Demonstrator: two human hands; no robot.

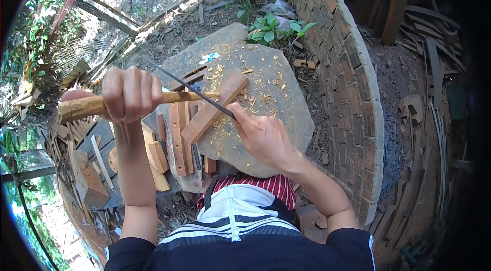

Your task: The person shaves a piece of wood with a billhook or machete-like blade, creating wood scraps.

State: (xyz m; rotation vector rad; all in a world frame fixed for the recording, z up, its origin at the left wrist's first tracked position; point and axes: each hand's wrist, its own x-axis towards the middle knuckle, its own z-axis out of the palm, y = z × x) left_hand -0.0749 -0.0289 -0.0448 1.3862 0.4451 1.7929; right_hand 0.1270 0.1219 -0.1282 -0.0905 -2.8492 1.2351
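My left hand (pixel 130 94) is closed around a pale carved wooden stick (pixel 82 109), thick at its left end and tapering to a narrow tip on the right. My right hand (pixel 266 140) grips the lower end of a long, thin, dark file (pixel 174 77), which slants up to the left. The file crosses the stick near its narrow tip. Below them, a reddish-brown wooden block (pixel 204 122) lies diagonally on the stone slab (pixel 291 122). Curled wood shavings (pixel 263 98) are scattered around the block.
Left of the slab lie wooden bars with holes (pixel 179 143), a light wood block (pixel 158 156) and other offcuts. A curved brick wall (pixel 353 92) rises close on the right, with wood strips (pixel 440 97) beyond it. Wire mesh fencing (pixel 76 56) stands at the back left.
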